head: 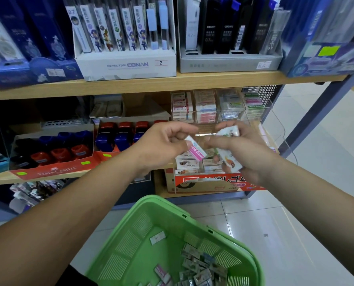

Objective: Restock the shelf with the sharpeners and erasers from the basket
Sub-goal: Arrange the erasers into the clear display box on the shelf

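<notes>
Fingers (178,139) of the left hand (161,145) pinch a pink eraser (196,150) by its upper end. Those of the right hand (252,153) are curled round a clutch of white erasers (231,158), and the two hands all but meet in front of the shelf (48,90).

That shelf fills the upper view. Its lower board carries a red tray (54,170) of sharpeners (60,153) at 9 o'clock from the left hand. A bank of clear compartments (205,108), stacked with boxed erasers, stands at 12 to 1 o'clock. The green basket (151,201) sits at 6 o'clock below both forearms, with loose erasers (201,269) heaped in its near right corner, so plenty seems left to shelve.

The white erasers lie fanned in the right palm, one poking up at 12 o'clock above the thumb.

The pink eraser is the smallest piece, and the one the next move likely turns on. Its long axis runs from 11 to 5 o'clock, the free end pointing down toward the right hand. Pink-banded stacks show in the compartments at about 12 o'clock from the left fingertips, just beyond them. The left hand, already gripping it, looks the nearer one to carry it up and in. The eraser would need turning level first to sit flat on its stack.
</notes>
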